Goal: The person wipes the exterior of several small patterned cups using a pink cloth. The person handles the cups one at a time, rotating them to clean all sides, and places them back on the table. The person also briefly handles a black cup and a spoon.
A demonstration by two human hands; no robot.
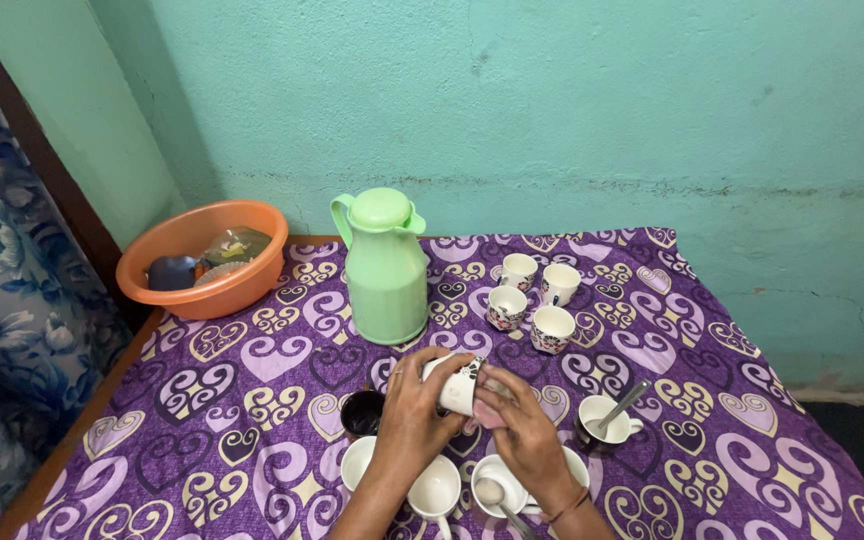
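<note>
My left hand (414, 412) grips a small white patterned cup (455, 385), tipped on its side above the table. My right hand (524, 425) presses a pink cloth (488, 410) against the cup's mouth. Below my hands stand several white cups: one (436, 490) under my left wrist, another (356, 462) to its left, and one with a spoon (498, 486) under my right hand. A dark cup (362, 411) sits just left of my left hand.
A green flask (384, 270) stands behind my hands. Several white cups (532, 300) cluster to its right. A cup with a spoon (607, 420) sits at right. An orange basin (202, 258) holding items occupies the back left corner. A purple heart-patterned cloth (252, 380) covers the table.
</note>
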